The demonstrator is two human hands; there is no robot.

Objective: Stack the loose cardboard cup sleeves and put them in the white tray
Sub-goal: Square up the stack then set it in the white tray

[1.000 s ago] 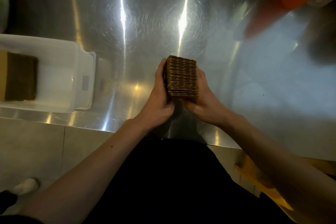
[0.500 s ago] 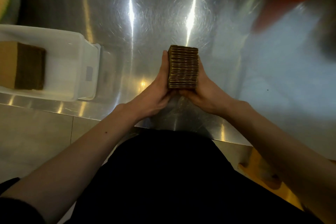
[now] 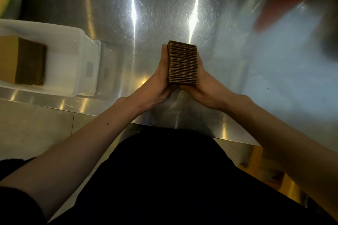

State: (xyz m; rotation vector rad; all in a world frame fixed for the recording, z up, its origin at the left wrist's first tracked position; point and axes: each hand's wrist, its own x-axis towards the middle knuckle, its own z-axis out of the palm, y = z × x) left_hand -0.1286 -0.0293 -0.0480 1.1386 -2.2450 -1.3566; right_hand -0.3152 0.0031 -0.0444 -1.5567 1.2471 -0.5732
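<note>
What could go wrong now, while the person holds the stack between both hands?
1. The stack of sleeves is only pressed from its sides between the left hand and right hand; if the pressure drops, sleeves may slip out and scatter.
2. The white tray, off to the left, already holds a brown stack; the new stack might knock it.

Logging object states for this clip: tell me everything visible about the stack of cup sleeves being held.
The stack of sleeves is brown corrugated cardboard, many flattened pieces pressed into a squared block with ridged edges facing the camera. The left hand and right hand clamp its two sides above the steel counter, right of the white tray.
</note>
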